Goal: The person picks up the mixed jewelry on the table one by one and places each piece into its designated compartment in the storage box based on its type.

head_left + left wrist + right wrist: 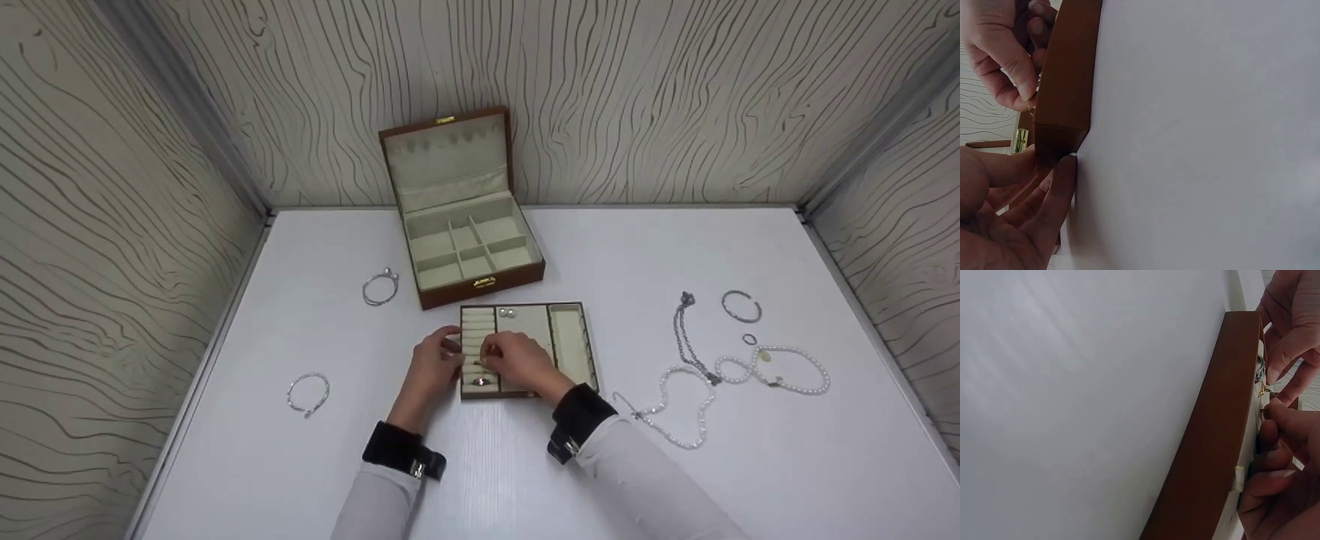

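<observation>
A brown-edged jewelry tray (525,397) lies on the table, with ring rolls at its left. My left hand (435,364) grips its left edge; in the left wrist view the fingers (1061,180) are at the tray's corner. Above the ring rolls, my right hand (517,360) pinches a small gold-coloured ring (1031,107) between thumb and forefinger, mostly hidden by the fingers. A silvery ring with a stone (481,382) sits in the front rolls. Two pearl-like earrings (508,312) are at the back of the middle section.
Behind the tray stands an open jewelry box (480,289) with several compartments. Two bracelets (380,288) (308,394) lie to the left. At the right are a silvery chain (681,334), pearl strands (814,390), a bangle (741,306) and a small ring (749,339).
</observation>
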{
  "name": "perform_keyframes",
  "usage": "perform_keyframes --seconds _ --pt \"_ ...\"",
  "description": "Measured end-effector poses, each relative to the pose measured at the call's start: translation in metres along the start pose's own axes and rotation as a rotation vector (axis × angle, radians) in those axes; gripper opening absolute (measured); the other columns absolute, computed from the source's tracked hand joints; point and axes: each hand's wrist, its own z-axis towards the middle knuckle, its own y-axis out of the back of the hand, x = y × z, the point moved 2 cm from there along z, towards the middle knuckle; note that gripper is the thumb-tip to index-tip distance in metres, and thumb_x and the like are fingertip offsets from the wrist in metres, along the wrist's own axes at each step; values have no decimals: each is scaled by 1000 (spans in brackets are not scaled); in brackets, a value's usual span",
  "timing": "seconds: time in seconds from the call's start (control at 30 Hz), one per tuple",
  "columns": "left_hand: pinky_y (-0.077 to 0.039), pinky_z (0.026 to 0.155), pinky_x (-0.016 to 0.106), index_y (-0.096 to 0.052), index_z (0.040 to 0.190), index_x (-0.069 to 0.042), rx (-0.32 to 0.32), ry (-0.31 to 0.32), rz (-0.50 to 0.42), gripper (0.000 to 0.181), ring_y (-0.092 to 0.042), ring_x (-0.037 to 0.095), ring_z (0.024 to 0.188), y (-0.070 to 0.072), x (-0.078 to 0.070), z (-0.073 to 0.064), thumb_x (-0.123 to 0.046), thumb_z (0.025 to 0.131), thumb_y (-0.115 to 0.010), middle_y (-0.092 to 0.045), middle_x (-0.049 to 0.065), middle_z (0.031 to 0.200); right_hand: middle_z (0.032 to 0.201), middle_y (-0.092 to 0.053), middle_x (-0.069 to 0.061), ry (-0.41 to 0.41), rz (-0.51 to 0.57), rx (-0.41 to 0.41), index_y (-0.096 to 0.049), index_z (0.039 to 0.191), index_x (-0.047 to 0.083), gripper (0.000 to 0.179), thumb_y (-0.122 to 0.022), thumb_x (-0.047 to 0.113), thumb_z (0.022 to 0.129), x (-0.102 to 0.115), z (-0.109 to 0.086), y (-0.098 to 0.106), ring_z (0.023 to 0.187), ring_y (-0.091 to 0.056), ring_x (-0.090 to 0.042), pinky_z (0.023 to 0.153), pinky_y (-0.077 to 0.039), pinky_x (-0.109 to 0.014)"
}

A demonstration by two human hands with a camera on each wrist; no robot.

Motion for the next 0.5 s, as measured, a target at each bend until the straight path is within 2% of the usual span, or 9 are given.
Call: perform_keyframes --seconds 0.07,0.3,0.5 --pt "-53 60 31 -57 130 -2 1 0 -3 44 -63 18 77 0 0 0 4 88 -65 -65 11 98 75 -61 7 -11 -1 -2 -69 84 17 8 -68 17 92 0 0 -1 67 -55 -13 61 -45 -35" --pt "-51 73 35 -58 131 -5 -8 -14 74 42 -62 21 88 1 0 -1 0 90 -67 -66 8 98 74 -62 7 -25 -9 -11 -71 83 16 6 -70 14 88 1 1 -1 66 -55 -13 61 -46 -35" --pt "-51 71 35 -58 130 -4 -9 -18 64 42 -62 21 86 1 -1 -1 1 89 -67 -66 8 97 76 -63 6 -48 -17 -26 -70 82 17 7 -70 15 88 2 1 -2 67 -57 -13 61 -48 -35"
